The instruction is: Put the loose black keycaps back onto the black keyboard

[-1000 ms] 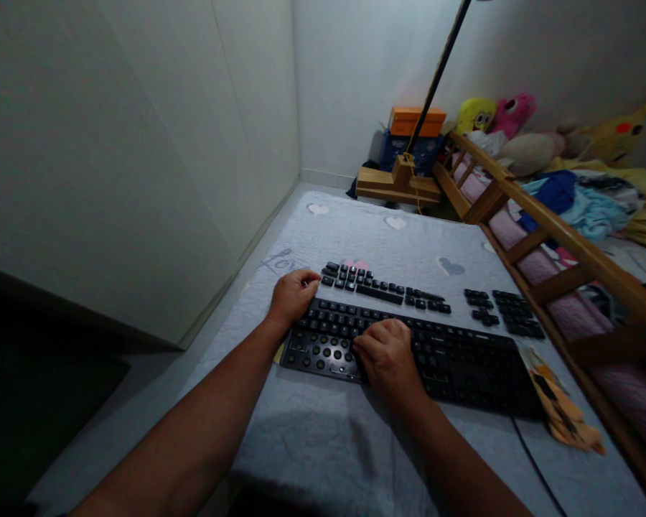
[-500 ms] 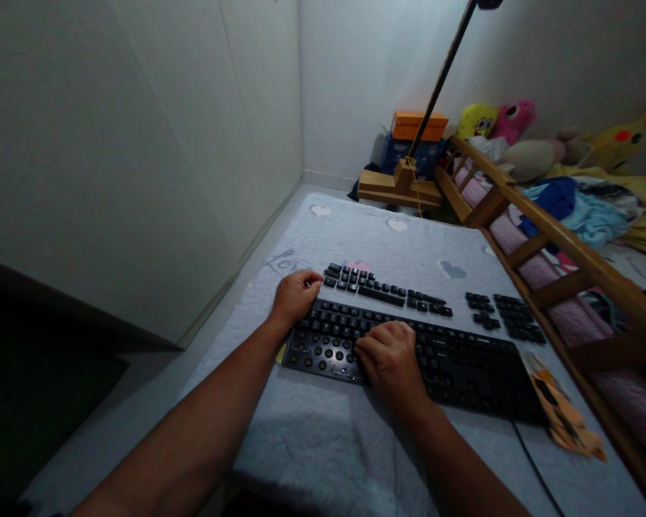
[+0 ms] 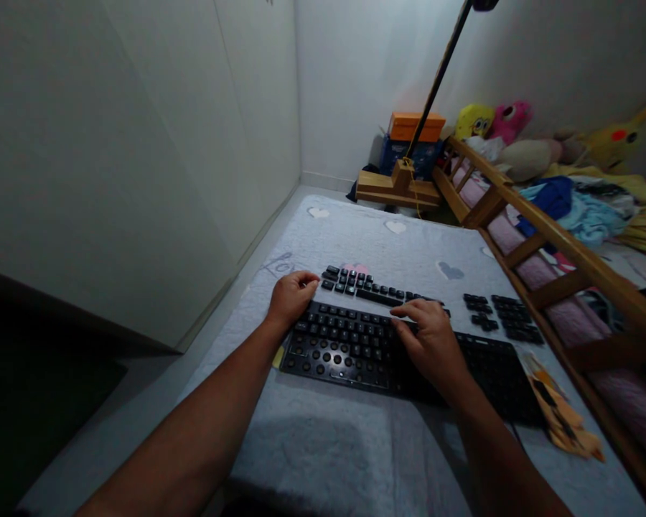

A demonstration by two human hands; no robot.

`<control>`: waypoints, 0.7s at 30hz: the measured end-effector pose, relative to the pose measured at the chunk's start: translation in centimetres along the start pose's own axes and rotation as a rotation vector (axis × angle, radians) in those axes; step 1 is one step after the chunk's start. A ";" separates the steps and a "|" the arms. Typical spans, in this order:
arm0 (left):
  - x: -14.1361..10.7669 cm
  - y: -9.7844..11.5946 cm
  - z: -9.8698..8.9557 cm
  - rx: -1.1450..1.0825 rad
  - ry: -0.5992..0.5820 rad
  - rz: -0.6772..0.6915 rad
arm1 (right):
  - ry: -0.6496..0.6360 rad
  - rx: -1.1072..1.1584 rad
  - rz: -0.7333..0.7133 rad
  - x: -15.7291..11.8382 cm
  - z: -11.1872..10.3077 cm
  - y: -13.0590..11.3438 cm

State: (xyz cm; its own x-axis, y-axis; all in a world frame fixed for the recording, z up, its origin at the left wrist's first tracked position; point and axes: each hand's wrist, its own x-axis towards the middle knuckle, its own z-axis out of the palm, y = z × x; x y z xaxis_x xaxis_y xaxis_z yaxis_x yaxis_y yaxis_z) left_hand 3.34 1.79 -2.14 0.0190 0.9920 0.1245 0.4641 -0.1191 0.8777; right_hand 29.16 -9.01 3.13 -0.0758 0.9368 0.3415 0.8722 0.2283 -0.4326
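A black keyboard [image 3: 349, 334] lies on the cloth; its lower left rows show bare round sockets, while its upper rows carry keycaps. Beside its upper left corner, my left hand [image 3: 295, 296] is closed in a pinch on something I cannot make out. Over the keyboard's middle, near its back edge, my right hand [image 3: 423, 334] has thumb and forefinger apart with nothing seen between them. Loose black keycaps [image 3: 349, 281] and a long spacebar [image 3: 377, 296] lie behind the keyboard. More loose keycaps [image 3: 511, 316] sit in groups at the right.
An orange cloth [image 3: 576, 431] with small tools lies at the keyboard's right end. A wooden bed rail [image 3: 570, 258] runs along the right side. At the back stand a wooden lamp base [image 3: 398, 185] and an orange box [image 3: 417, 126]. A white panel [image 3: 140, 165] rises at left.
My right hand has moved right and away from me, from the lower left rows to the back middle, and its fingers have opened. My left hand has hardly moved.
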 end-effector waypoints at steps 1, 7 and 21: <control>0.0 0.0 0.0 0.004 0.005 -0.004 | -0.034 -0.012 0.004 0.7 -0.2 0.2; 0.2 -0.2 0.2 0.029 0.023 -0.010 | -0.237 -0.129 0.070 6.4 0.2 1.2; 0.0 -0.5 0.0 0.011 0.036 0.015 | -0.436 -0.157 0.212 13.3 4.9 2.9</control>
State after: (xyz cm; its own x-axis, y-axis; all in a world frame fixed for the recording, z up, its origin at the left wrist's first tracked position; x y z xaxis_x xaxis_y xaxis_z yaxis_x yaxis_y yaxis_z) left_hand 3.10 1.80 -2.55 -0.0059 0.9880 0.1543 0.4741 -0.1331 0.8704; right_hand 28.31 5.47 2.33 -0.0542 0.9894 -0.1347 0.9499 0.0095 -0.3124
